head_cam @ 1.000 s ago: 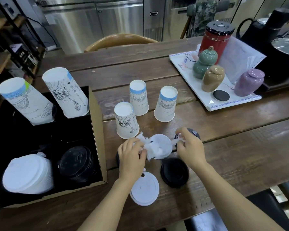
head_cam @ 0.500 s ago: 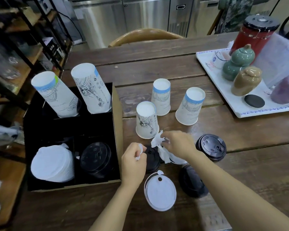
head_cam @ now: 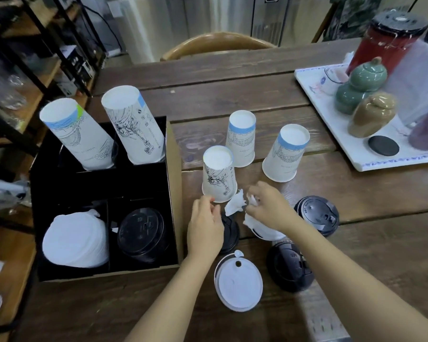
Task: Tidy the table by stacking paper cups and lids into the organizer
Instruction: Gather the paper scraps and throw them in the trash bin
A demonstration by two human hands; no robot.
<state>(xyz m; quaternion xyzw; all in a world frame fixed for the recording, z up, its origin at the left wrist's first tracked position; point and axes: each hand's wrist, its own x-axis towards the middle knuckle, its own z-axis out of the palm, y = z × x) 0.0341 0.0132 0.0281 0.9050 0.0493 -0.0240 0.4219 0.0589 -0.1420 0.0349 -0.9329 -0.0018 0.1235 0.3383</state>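
The black organizer (head_cam: 174, 193) stands at the left. It holds two leaning cup stacks (head_cam: 134, 129) at the back, white lids (head_cam: 76, 239) front left and black lids (head_cam: 141, 233) front right. Three upturned paper cups (head_cam: 219, 174) stand on the table. My left hand (head_cam: 204, 225) hovers with curled fingers over a black lid (head_cam: 231, 233). My right hand (head_cam: 268, 209) pinches a crumpled white wrapper (head_cam: 235, 205) above a white lid (head_cam: 263, 230). Loose in front lie a white lid (head_cam: 238, 283) and a black lid (head_cam: 290, 266); another black lid (head_cam: 317, 214) lies to the right.
A white tray (head_cam: 356, 159) at the right carries ceramic jars (head_cam: 370, 114), a red canister (head_cam: 387, 43) and a black coaster. A wooden chair back (head_cam: 215, 44) stands behind the table. Metal shelving (head_cam: 35, 58) runs along the left.
My right hand has moved left from the black lid onto the wrapper and white lid. My left hand has let go of the wrapper scrap. The view has shifted left.
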